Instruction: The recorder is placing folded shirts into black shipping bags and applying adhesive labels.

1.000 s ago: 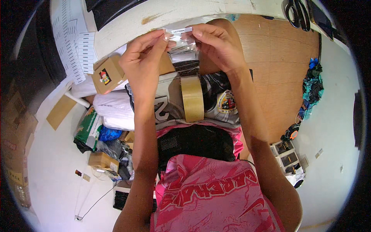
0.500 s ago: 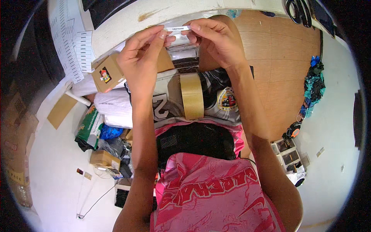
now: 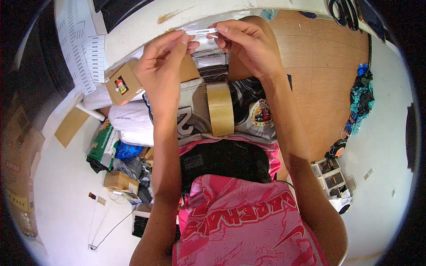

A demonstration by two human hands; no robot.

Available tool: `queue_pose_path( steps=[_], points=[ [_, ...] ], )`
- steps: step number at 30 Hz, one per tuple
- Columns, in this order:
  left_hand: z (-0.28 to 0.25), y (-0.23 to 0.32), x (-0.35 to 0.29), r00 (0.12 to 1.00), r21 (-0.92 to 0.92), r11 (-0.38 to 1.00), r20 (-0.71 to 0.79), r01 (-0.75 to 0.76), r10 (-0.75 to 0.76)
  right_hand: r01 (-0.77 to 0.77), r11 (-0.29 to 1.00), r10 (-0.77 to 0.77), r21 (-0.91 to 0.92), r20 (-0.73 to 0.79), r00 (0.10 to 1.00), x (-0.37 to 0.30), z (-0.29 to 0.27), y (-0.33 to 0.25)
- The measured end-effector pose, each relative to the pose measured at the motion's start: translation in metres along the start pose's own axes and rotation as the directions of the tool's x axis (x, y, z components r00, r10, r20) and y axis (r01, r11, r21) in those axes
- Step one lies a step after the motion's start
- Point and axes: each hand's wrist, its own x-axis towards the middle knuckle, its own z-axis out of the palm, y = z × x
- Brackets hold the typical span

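Note:
A narrow white label strip (image 3: pixel 201 32) with dark print is stretched between my two hands at the table's near edge. My left hand (image 3: pixel 160 62) pinches its left end between thumb and index finger. At the other end, my right hand (image 3: pixel 250 44) has thumb and forefinger closed on the strip. A thin pale piece shows just below the strip by the right fingers; I cannot make out what it is. Below the hands, a wide roll of tan tape (image 3: pixel 220 111) stands between my forearms on the grey and black clothing over my lap.
Printed label sheets (image 3: pixel 95 57) hang over the white table (image 3: pixel 146 33) at left. Beneath are a cardboard box (image 3: pixel 126 82), a white wrapped bundle (image 3: pixel 131 124) and a green bag (image 3: pixel 103 148). Black-handled scissors (image 3: pixel 344 13) lie at far right. Teal and black cloth (image 3: pixel 361 97) lies along the wall.
The strip has shifted slightly left and turned a little in my fingers. A thin pale piece now shows below its right end. Both hands keep their pinch.

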Motion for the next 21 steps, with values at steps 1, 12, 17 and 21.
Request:
queue_pose_path(
  steps=[1, 12, 17, 21],
  points=[
    [0.000, 0.000, 0.000, 1.000, 0.002, 1.000, 0.000, -0.009, 0.009, 0.000, 1.000, 0.000, 0.000, 0.000, 1.000, 0.000, 0.000, 0.000],
    [-0.002, -0.003, -0.001, 0.986, -0.312, 0.936, 0.058, 0.166, -0.155, 0.020, 0.999, -0.019, 0.036, -0.043, 0.999, 0.000, 0.004, -0.001],
    [-0.001, -0.005, 0.000, 0.989, -0.041, 0.990, 0.062, 0.138, -0.135, 0.023, 1.000, -0.022, -0.003, 0.067, 0.997, 0.000, -0.005, 0.000],
    [0.001, -0.006, 0.000, 0.993, -0.013, 0.993, 0.021, 0.117, -0.117, 0.011, 1.000, -0.011, 0.013, 0.072, 0.997, 0.000, -0.005, -0.002]
  ],
)
